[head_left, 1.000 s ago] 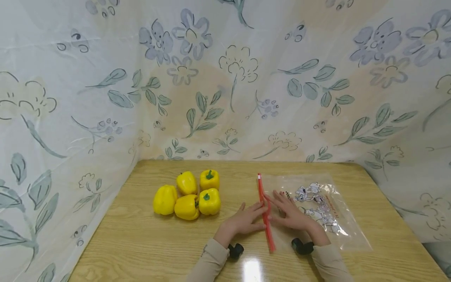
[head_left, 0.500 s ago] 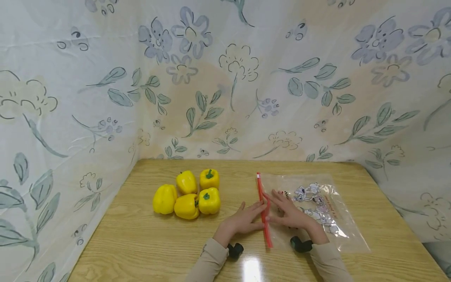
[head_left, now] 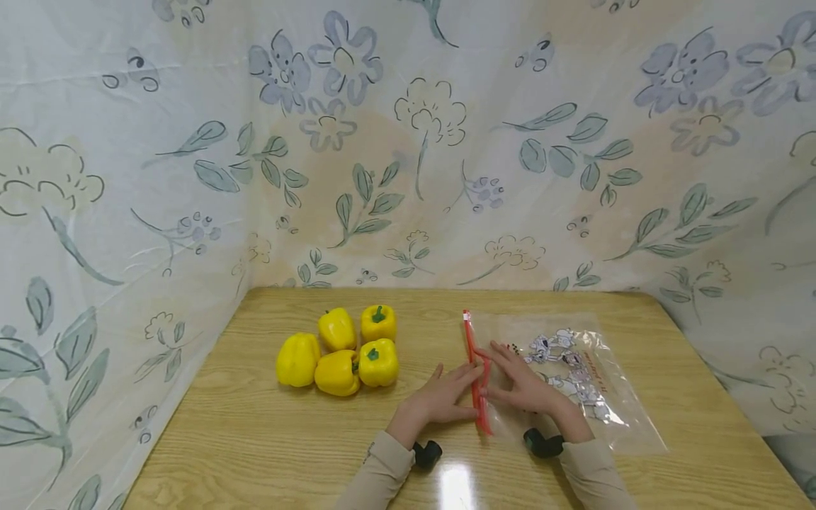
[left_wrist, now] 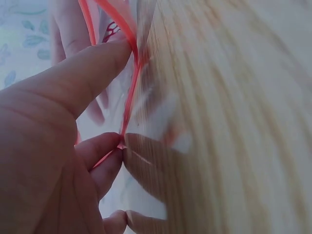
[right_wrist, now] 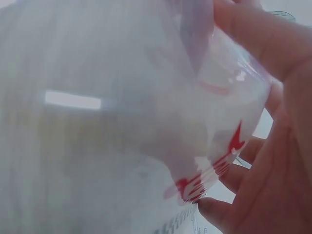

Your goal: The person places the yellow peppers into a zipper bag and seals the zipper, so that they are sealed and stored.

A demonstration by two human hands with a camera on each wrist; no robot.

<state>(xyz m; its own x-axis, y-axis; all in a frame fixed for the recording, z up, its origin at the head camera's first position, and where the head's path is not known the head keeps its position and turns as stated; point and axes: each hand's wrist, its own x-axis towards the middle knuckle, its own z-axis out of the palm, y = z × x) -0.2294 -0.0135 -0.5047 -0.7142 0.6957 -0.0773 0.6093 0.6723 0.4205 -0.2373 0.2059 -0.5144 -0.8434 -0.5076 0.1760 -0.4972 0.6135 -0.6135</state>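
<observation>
Drawn nearer the left hand [head_left: 441, 398] and right hand [head_left: 528, 388] than a second ago, the lower end of the red zip strip [head_left: 471, 342] sits just this side of the grip; a wood-grain table [head_left: 255, 453] spreads beneath, floral cloth [head_left: 350, 205] hangs beyond. Both hands touch the clear plastic bag [head_left: 596, 372] at its mouth, though I cannot tell whether they pinch it, and the bag, printed with cartoon figures, stretches rightward from the grip, while five yellow peppers [head_left: 336, 373] sit leftward

Left hand [head_left: 435, 398], right hand [head_left: 528, 388] facing it, fingers [left_wrist: 100, 146] extended
</observation>
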